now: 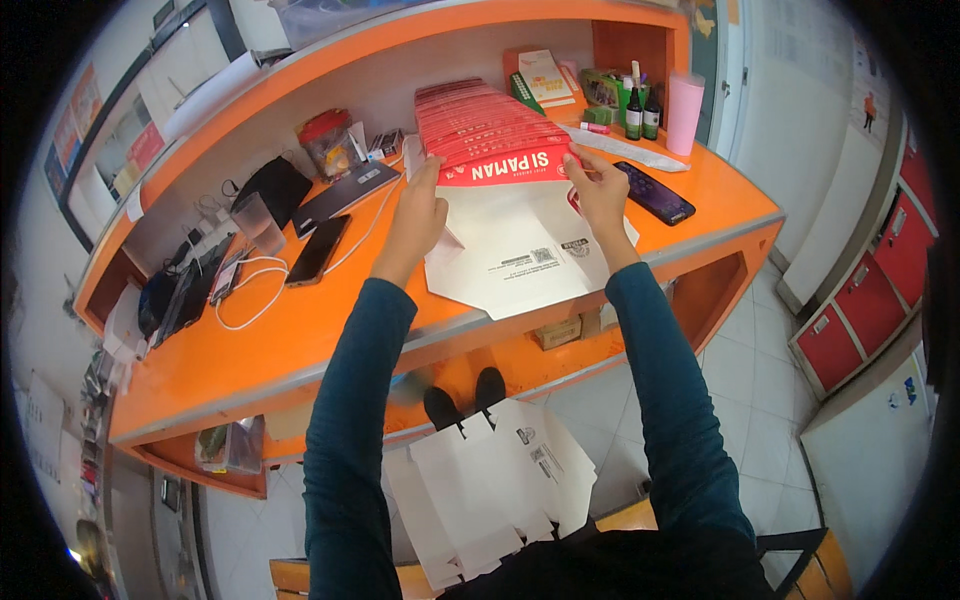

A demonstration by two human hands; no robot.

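Note:
A flat, unfolded white cardboard box (505, 240) with a red printed band lies at the front of the orange desk, its near edge reaching past the desk's rim. My left hand (417, 222) grips its left side near the red band, fingers closed. At the opposite side my right hand (602, 200) pinches the box's edge between thumb and fingers. Behind it a fanned stack of red box blanks (485, 122) leans back, overlapping in rows. Another flat white box blank (470, 490), with cut flaps, rests across my lap.
On the orange desk (250, 340), a dark phone (318, 250), a white cable and a clear cup (258, 224) lie to the left. At the right are another phone (655, 194), a pink tumbler (685, 115) and small dark bottles (634, 115). Red lockers (868, 300) stand farther right.

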